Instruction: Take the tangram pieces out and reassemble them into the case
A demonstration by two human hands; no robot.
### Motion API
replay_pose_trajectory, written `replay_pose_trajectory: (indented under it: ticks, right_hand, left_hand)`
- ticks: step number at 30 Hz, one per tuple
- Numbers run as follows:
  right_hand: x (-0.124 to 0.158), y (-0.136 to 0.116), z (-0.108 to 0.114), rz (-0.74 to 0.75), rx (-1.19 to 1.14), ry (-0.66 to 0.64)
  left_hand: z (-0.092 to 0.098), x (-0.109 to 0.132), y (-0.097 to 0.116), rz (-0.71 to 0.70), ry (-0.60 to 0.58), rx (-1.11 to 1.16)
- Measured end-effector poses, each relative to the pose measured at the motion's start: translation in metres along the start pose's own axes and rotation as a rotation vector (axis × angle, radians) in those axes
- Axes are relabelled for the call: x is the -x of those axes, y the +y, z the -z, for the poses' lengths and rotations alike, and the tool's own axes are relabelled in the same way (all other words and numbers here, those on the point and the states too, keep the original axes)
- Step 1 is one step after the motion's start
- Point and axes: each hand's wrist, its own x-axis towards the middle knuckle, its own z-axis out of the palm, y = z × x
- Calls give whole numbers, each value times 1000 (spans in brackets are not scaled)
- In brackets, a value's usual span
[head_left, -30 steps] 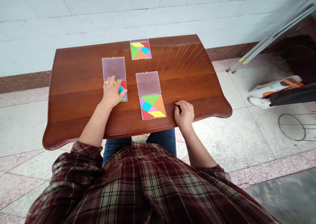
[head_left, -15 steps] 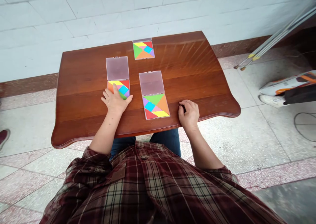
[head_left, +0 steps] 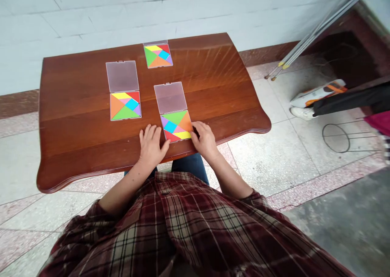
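Note:
Three open tangram cases with coloured pieces lie on a brown wooden table point(head_left: 76, 147). My left hand point(head_left: 151, 144) rests flat with fingers spread at the near left corner of the nearest tangram tray point(head_left: 176, 125). Fingers curled, my right hand point(head_left: 204, 138) touches that tray's right edge. Its clear lid point(head_left: 170, 97) lies hinged open behind it. A second tray point(head_left: 125, 105) with its lid point(head_left: 122, 76) sits to the left, untouched. A third tangram tray point(head_left: 158, 55) is at the table's far edge.
A white tiled wall stands behind the table. On the floor to the right are metal poles point(head_left: 307, 37), a white and orange object point(head_left: 317, 94), a dark bar point(head_left: 353, 100) and a wire ring stand point(head_left: 336, 138). My plaid shirt fills the bottom of the view.
My left hand left the left tray and moved right to the nearest tray. My right hand slid left from the table edge to that tray's right side. The camera view shifted.

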Motion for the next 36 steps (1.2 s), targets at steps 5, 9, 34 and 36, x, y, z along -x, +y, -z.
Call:
replay_pose_trajectory:
  ticks: [5, 9, 34, 36]
  right_hand:
    - [-16, -1, 1, -82, -166, -98]
    - [-29, 5, 3, -161, -281, -156]
    - [-74, -39, 21, -16, 290, -539]
    - [-75, -35, 22, 1, 269, -551]
  left_hand:
    - [-10, -1, -1, -49, -24, 1]
    - [-6, -3, -3, -70, -40, -4]
    - [-15, -3, -2, -95, 20, 79]
    - [-15, -3, -3, -101, 28, 80]
